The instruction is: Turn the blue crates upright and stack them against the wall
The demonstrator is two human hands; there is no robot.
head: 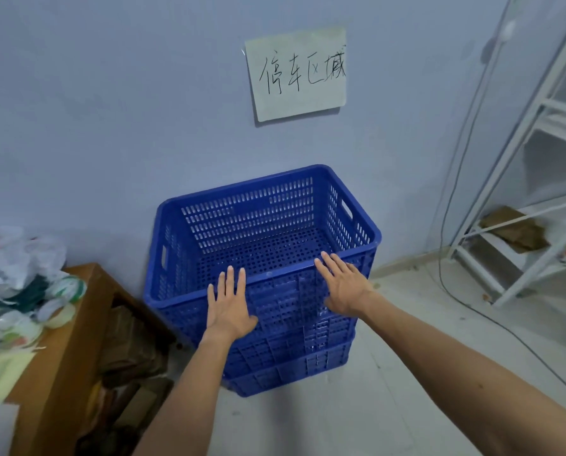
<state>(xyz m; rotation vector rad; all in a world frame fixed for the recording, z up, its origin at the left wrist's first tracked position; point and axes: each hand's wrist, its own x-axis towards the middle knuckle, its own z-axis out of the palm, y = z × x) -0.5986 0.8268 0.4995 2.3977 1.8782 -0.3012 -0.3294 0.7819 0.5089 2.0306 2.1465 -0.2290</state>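
Both our left hand (230, 306) and right hand (344, 287) lie flat, fingers straight, gripping nothing, pressed on the near side of the stacked blue perforated plastic crates (258, 205), which sit upright, nested, backed against the pale blue wall (110, 126). We judge stacking nearly finished.

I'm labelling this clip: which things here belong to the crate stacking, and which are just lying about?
Job: blue crates, left hand, right hand, wall.
Lying about: paper sign, plastic bags, wooden table, white rack.
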